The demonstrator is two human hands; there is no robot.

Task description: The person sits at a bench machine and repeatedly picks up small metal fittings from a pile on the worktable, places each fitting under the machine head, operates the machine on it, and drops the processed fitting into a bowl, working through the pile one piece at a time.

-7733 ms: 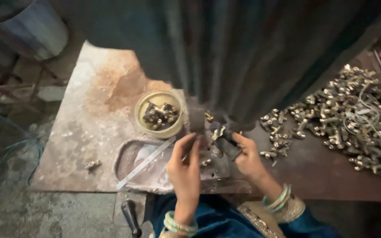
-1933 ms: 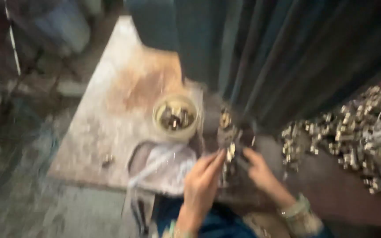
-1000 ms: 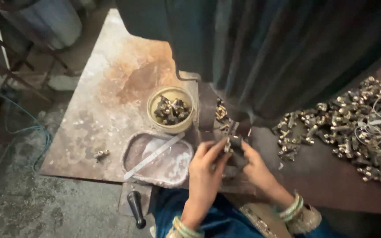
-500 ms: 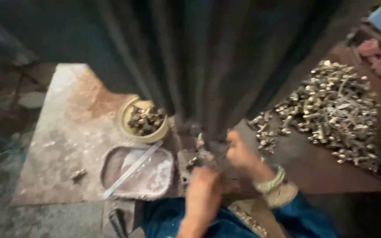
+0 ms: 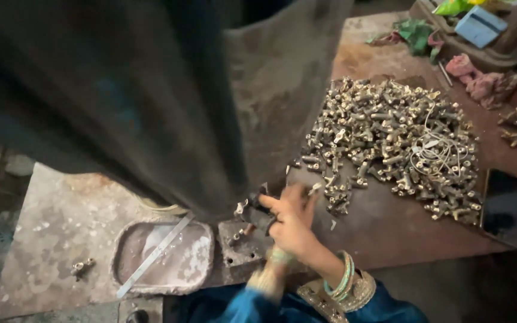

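A: How is the right hand [image 5: 291, 218] seen?

B: It is seen with the fingers [image 5: 306, 197] partly spread, reaching towards the edge of the heap of small brass fittings [image 5: 396, 140] on the rusty worktop [image 5: 390, 221]. A small pale piece seems to be pinched at the fingertips, but whether anything is truly gripped cannot be told, since the hand is blurred. A dark tool [image 5: 259, 214] lies just beside its thumb.

A: And the left hand?

B: Only a blurred forearm [image 5: 267, 278] is made out beneath the right wrist; the left hand itself is covered, so its state cannot be told.

A: What else is hidden or cut off?

B: Much of the upper left is blocked by a large dark machine body [image 5: 121, 96]. A pale bowl rim [image 5: 163, 207] is only just glimpsed under it. The shallow grey tray [image 5: 163, 257], with a flat metal strip [image 5: 155, 255] laid across it, is seen whole. A small metal block [image 5: 240, 248] sits between tray and hands. One loose fitting [image 5: 82, 267] lies well apart, on the left.
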